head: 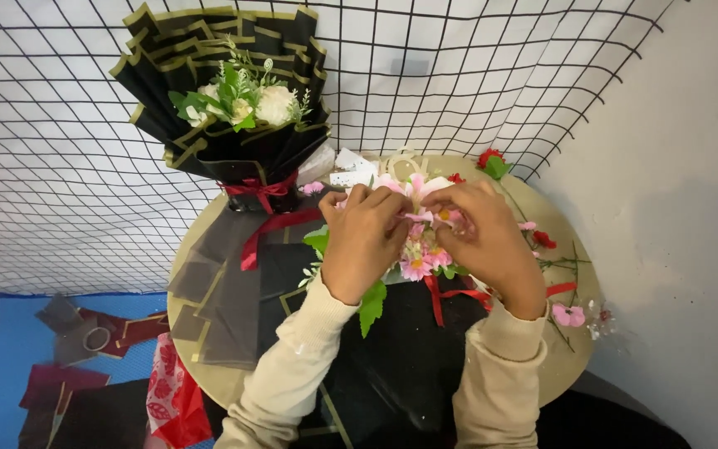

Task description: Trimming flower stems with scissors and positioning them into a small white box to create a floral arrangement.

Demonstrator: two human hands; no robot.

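Note:
My left hand [365, 239] and my right hand [485, 241] meet over a small bunch of pink artificial flowers [422, 254] with green leaves, above a round beige table [209, 378]. Both hands pinch the pink blooms at the top of the bunch. A red ribbon [446, 298] trails below the bunch, across black wrapping paper [409, 349]. A finished bouquet [238, 100] of white flowers in black gold-edged paper, tied with a red bow, stands upright at the table's back left.
Loose red and pink flowers [567, 314] and stems lie at the table's right side. Grey sheer sheets [218, 291] hang off the left edge. A black wire grid [51, 166] backs the table. Paper scraps and a tape roll [95, 338] lie on the blue floor.

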